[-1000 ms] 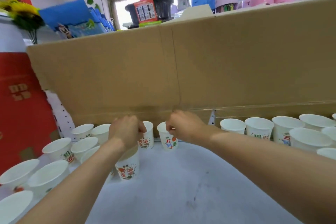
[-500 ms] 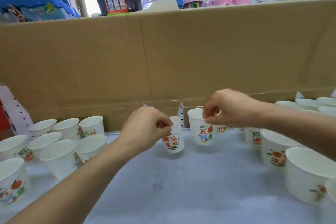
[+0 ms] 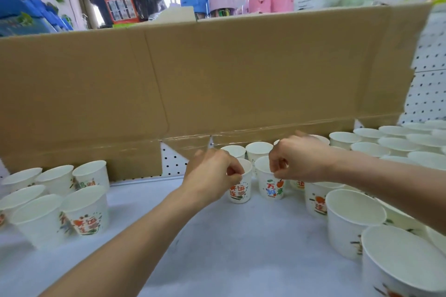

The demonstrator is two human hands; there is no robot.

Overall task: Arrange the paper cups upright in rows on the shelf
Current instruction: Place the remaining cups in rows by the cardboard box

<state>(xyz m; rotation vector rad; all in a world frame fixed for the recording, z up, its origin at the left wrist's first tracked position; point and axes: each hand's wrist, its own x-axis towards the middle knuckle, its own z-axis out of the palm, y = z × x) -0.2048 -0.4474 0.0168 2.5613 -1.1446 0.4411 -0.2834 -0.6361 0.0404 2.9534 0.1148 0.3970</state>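
1. two hands meet over the middle of the shelf (image 3: 217, 255), each closed down to a narrow pinch on a cup rim.
2. the left hand (image 3: 212, 173) pinches the near rim of the left printed cup (image 3: 241, 191) between thumb and curled fingertips; the cup is upright, mouth up.
3. the right hand (image 3: 299, 160) pinches the rim of the right printed cup (image 3: 271, 187) the same way; this cup is upright too.
4. the two held cups stand side by side, just beside each other, with a thin gap showing between their walls.
5. it cannot be told whether their bases rest on the shelf or hang just above it.
6. two back cups (image 3: 259, 152) stand upright just behind the held pair, near the foot of the cardboard sheet (image 3: 217, 75) that walls off the back of the shelf.
7. the left cluster of cups (image 3: 84, 210) stands well apart on the left side, all mouths up.
8. the right cluster of cups (image 3: 354, 222) crowds close to the right printed cup and runs from the back wall to the near right corner.
9. open room is the bare grey strip between the clusters, from the held cups toward the viewer, under both forearms.
10. the pegboard (image 3: 429, 75) shows past the torn right edge of the cardboard.
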